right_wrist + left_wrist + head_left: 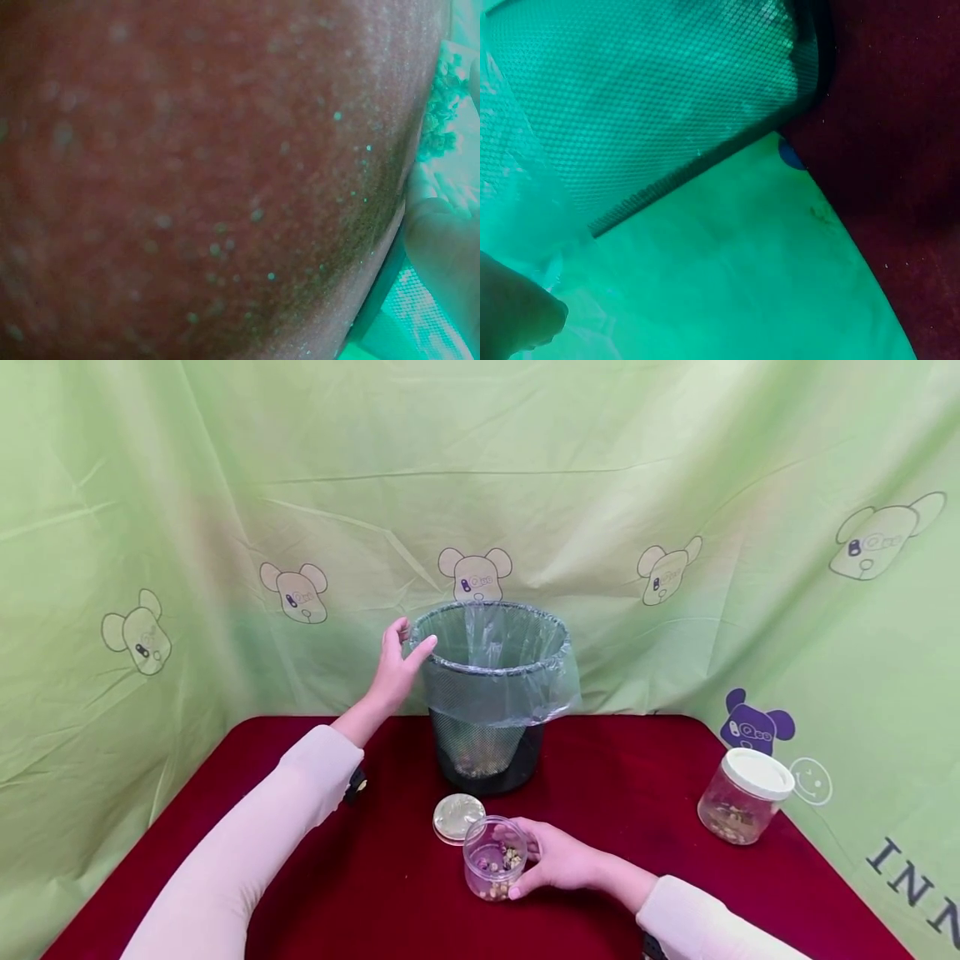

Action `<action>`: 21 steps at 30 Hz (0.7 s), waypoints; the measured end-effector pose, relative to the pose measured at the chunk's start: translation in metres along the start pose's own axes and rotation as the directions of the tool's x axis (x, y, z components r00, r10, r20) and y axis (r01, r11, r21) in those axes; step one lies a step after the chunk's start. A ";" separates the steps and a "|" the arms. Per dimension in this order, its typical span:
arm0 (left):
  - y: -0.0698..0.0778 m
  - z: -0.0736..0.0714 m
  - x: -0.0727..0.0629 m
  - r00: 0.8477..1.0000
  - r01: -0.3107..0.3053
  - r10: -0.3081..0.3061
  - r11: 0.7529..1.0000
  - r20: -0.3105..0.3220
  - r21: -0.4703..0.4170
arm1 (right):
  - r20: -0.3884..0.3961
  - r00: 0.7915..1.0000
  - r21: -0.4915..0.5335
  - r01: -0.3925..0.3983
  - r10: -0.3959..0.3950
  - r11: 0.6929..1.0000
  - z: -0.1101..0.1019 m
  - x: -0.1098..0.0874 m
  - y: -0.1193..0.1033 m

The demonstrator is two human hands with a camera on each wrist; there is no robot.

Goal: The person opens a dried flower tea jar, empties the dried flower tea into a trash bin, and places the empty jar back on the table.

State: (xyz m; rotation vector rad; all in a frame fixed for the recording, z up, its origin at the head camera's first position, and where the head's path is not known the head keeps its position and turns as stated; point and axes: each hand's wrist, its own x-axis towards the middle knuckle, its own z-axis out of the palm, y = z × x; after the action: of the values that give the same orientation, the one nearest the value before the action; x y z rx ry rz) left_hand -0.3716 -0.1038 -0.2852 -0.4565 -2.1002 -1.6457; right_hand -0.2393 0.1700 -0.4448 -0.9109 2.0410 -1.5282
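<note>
My left hand (397, 664) is at the left side of a black mesh wastebasket (487, 752), its thumb extended along the rim. In the left wrist view a fingertip (521, 311) shows beside the wastebasket's thin clear liner bag (525, 202). With my right hand (558, 857) I grip a small clear jar (480, 868) from its right side, thumb in front and fingers behind. The jar is uncapped, and small dried yellowish and purplish buds (510, 858) lie in it. Just behind it, a round pale lid (458, 818) lies on the red tabletop (360, 877).
A larger clear jar (735, 810) with a white lid (759, 774) stands at the right table edge, some dried pieces at its bottom. Light bits (483, 764) show through the wastebasket's mesh near its base. A green printed curtain (337, 485) hangs behind and at both sides.
</note>
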 end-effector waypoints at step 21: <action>-0.010 0.003 0.013 0.985 0.100 -0.062 0.967 0.163 -0.236 | 0.003 1.000 -0.020 0.000 0.000 1.000 0.000 0.000 -0.001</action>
State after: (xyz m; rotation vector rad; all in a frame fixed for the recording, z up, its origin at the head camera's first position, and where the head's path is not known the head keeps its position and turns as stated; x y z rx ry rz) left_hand -0.3882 -0.1036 -0.2877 -0.5995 -2.0559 -1.9862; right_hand -0.2393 0.1699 -0.4442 -0.9207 2.0571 -1.5085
